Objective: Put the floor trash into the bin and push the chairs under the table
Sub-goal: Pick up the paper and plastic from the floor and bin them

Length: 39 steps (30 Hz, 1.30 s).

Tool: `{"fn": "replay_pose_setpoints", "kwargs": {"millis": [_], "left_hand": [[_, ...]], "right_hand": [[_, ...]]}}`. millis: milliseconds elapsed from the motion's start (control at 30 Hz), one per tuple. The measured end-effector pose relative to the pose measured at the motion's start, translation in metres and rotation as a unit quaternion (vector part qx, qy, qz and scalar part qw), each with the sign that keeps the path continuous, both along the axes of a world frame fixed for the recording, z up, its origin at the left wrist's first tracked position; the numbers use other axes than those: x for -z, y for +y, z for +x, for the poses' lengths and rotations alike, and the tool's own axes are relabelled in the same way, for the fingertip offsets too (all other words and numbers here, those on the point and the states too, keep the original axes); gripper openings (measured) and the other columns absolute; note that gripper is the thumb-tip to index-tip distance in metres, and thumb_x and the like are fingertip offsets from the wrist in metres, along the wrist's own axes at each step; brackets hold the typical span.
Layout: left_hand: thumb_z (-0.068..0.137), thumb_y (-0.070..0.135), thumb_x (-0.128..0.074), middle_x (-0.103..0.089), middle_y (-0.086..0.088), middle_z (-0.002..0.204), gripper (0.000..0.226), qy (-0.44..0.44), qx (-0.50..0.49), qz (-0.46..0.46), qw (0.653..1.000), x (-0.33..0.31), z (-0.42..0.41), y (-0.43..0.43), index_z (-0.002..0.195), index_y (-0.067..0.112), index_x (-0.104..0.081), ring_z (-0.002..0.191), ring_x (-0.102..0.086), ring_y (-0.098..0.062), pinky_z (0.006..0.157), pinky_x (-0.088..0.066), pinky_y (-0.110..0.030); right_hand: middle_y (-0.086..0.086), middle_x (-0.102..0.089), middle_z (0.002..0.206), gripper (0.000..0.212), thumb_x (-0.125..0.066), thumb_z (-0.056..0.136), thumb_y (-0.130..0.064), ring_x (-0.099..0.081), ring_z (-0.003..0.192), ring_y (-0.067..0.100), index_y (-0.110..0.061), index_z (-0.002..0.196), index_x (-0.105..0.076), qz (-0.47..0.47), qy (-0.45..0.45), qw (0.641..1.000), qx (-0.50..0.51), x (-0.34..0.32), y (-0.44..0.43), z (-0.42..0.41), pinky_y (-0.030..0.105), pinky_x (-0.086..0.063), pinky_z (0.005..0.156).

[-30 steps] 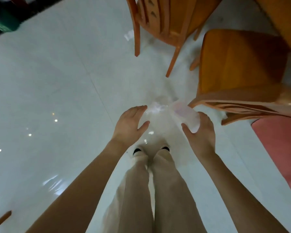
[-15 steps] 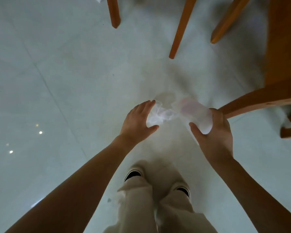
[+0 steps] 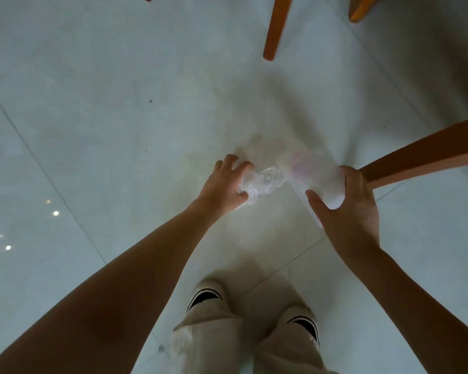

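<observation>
chair legs (image 3: 272, 31) cropped, bag (image 3: 287, 176) blurred

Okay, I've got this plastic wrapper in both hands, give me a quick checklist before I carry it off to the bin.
1. Left hand closed on the crumpled end of the clear plastic wrapper: ok.
2. Right hand gripping the whiter end: ok.
3. Wrapper fully off the floor: cannot tell; a thin transparent part blurs into the tiles.
4. Bin located: not ok, none in view.
5. Path clear: not ok; a wooden chair rail sits right beside the right hand, and a chair leg stands ahead.
6. Other trash on the floor: cannot tell; only small dark specks show.
</observation>
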State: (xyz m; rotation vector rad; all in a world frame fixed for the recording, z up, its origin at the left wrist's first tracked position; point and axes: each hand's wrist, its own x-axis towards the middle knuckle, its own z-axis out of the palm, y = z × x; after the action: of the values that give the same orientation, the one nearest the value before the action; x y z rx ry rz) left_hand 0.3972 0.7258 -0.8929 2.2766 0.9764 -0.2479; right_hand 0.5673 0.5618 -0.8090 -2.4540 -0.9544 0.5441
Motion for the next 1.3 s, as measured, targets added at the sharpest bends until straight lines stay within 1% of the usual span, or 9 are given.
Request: {"fn": "replay_pose_setpoints", "kwargs": {"millis": [133,267,500,767,900,967,1133,1233,1300], "left_hand": [[0.071,0.008,-0.068,-0.05,-0.011,0.119,0.05,-0.029,-0.043,-0.015,0.999,-0.038,-0.015,-0.004,0.12,0.014,-0.058,0.1,-0.051,-0.03,0.087,-0.048,-0.038],[0.073,0.013,-0.07,-0.052,-0.01,0.116,0.049,-0.036,-0.091,-0.008,0.995,-0.13,-0.04,-0.005,0.12,0.016,-0.057,0.097,-0.053,-0.028,0.084,-0.05,-0.035],[0.077,0.02,-0.071,-0.053,-0.008,0.123,0.061,-0.06,-0.172,-0.034,0.983,-0.37,-0.087,-0.01,0.133,0.018,-0.048,0.104,-0.055,-0.025,0.09,-0.05,-0.035],[0.08,0.025,-0.072,-0.052,-0.001,0.125,0.069,-0.095,-0.255,-0.004,0.962,-0.651,-0.135,-0.023,0.14,0.023,-0.04,0.112,-0.053,-0.02,0.091,-0.041,-0.024],[0.078,0.031,-0.075,-0.054,-0.001,0.128,0.071,-0.153,-0.293,0.053,0.942,-0.767,-0.15,-0.032,0.14,0.019,-0.041,0.115,-0.052,-0.019,0.094,-0.041,-0.025],[0.077,0.033,-0.076,-0.057,-0.002,0.126,0.072,-0.192,-0.303,0.09,0.929,-0.817,-0.159,-0.039,0.138,0.017,-0.041,0.115,-0.054,-0.021,0.094,-0.044,-0.029],[0.076,0.036,-0.074,-0.06,0.005,0.116,0.064,-0.242,-0.338,0.144,0.898,-0.901,-0.179,-0.059,0.129,0.024,-0.04,0.105,-0.056,-0.015,0.08,-0.044,-0.025],[0.075,0.04,-0.071,-0.058,0.011,0.112,0.057,-0.244,-0.364,0.158,0.885,-0.921,-0.195,-0.076,0.123,0.027,-0.043,0.102,-0.056,-0.012,0.079,-0.049,-0.028],[0.075,0.037,-0.071,-0.056,0.013,0.112,0.056,-0.239,-0.384,0.155,0.878,-0.921,-0.207,-0.093,0.123,0.026,-0.044,0.102,-0.054,-0.01,0.081,-0.047,-0.027]], "right_hand": [[0.015,-0.057,0.122,0.064,-0.075,0.082,-0.038,-0.057,0.107,0.032,-0.008,0.131,-0.046,0.001,-0.004,1.0,-0.011,-0.036,0.002,-0.008,0.047,-0.057,0.085],[0.016,-0.057,0.122,0.066,-0.075,0.082,-0.041,-0.058,0.107,0.032,-0.008,0.131,-0.046,0.007,-0.006,1.0,-0.022,-0.115,0.01,-0.023,0.045,-0.056,0.086],[0.018,-0.06,0.116,0.059,-0.077,0.081,-0.031,-0.057,0.105,0.034,-0.002,0.126,-0.051,0.043,-0.002,0.998,-0.041,-0.331,0.031,-0.063,0.036,-0.049,0.084],[0.0,-0.055,0.124,0.058,-0.07,0.084,-0.042,-0.05,0.114,0.018,-0.02,0.132,-0.046,0.082,0.031,0.995,-0.042,-0.596,0.047,-0.098,0.026,-0.044,0.088],[-0.002,-0.056,0.12,0.056,-0.068,0.082,-0.047,-0.056,0.109,0.022,-0.025,0.129,-0.046,0.116,0.02,0.991,-0.057,-0.7,0.045,-0.099,0.037,-0.051,0.086],[-0.001,-0.056,0.122,0.058,-0.066,0.083,-0.051,-0.055,0.111,0.024,-0.025,0.13,-0.045,0.115,-0.011,0.99,-0.075,-0.746,0.041,-0.101,0.036,-0.05,0.088],[-0.004,-0.055,0.117,0.054,-0.066,0.085,-0.053,-0.051,0.105,0.013,-0.026,0.126,-0.046,0.189,-0.056,0.97,-0.143,-0.825,0.027,-0.11,0.027,-0.046,0.084],[-0.007,-0.053,0.119,0.055,-0.067,0.085,-0.051,-0.045,0.102,0.006,-0.028,0.129,-0.044,0.201,-0.054,0.96,-0.187,-0.846,0.015,-0.121,0.022,-0.041,0.081],[-0.008,-0.052,0.126,0.059,-0.067,0.086,-0.048,-0.046,0.107,0.007,-0.031,0.134,-0.039,0.196,-0.048,0.956,-0.214,-0.847,0.009,-0.129,0.026,-0.045,0.085]]}}
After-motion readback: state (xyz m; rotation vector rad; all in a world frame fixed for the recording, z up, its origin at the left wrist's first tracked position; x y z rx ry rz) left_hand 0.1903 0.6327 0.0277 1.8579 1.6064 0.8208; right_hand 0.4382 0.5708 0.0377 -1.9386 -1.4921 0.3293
